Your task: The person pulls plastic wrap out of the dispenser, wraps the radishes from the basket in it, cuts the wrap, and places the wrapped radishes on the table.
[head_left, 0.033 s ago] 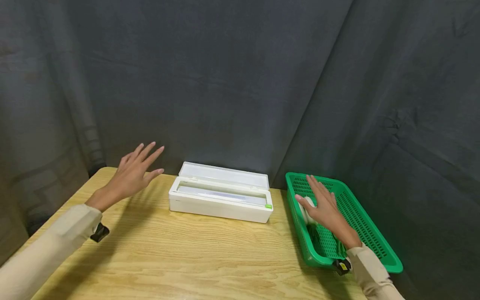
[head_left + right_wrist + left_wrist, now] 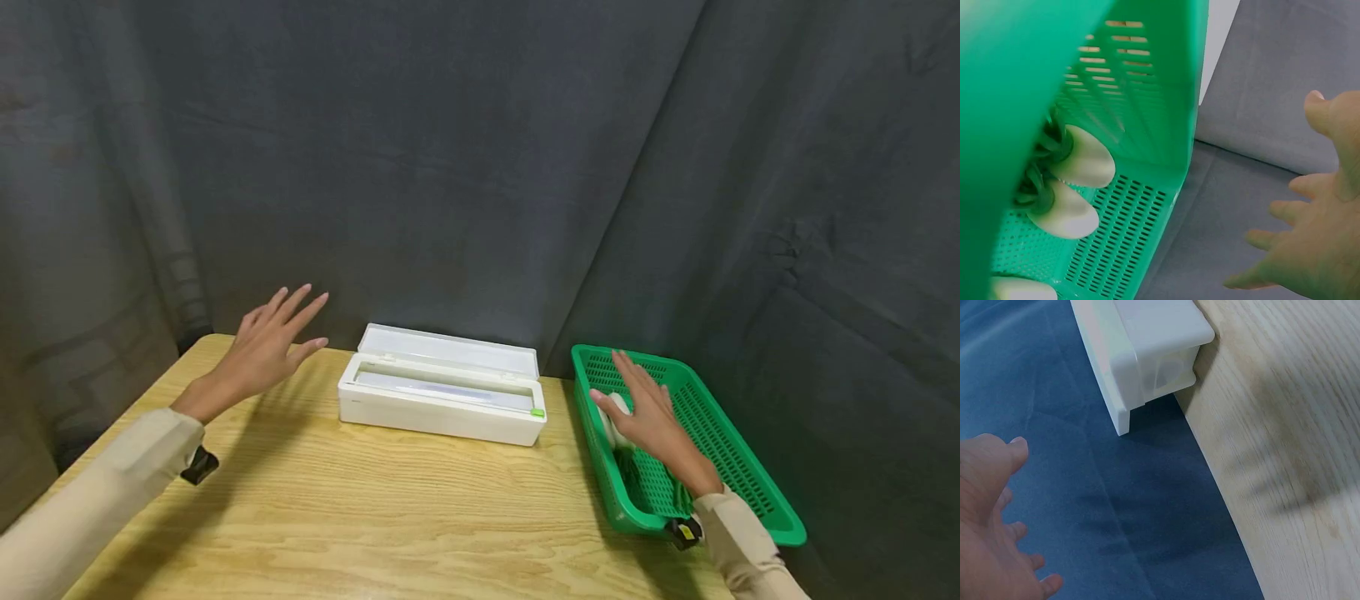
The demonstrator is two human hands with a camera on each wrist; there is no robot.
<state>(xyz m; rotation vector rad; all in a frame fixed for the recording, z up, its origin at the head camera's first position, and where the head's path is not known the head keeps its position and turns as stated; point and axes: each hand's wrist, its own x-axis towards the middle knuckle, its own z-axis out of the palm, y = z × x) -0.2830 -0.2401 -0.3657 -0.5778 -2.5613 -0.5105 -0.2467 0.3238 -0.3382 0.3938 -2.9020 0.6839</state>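
My left hand point(image 2: 262, 354) hovers above the back left of the table, fingers spread, holding nothing. Fingers extended and bare, my right hand point(image 2: 652, 417) is over the green basket point(image 2: 628, 518). Inside it lie several white, rounded vegetables point(image 2: 1088, 159) with dark green tops; in the head view my hand partly hides them. Between the hands stands a white cling-film dispenser point(image 2: 442, 423), its lid point(image 2: 450, 350) tipped back and a green slide cutter point(image 2: 537, 412) at the front right corner. The left wrist view catches the dispenser's end beyond my thumb.
The wooden table point(image 2: 390, 517) carries the dispenser near its back edge and the slotted basket along its right side. A dark grey curtain point(image 2: 420, 167) hangs close behind the table. Both wrists wear small black devices.
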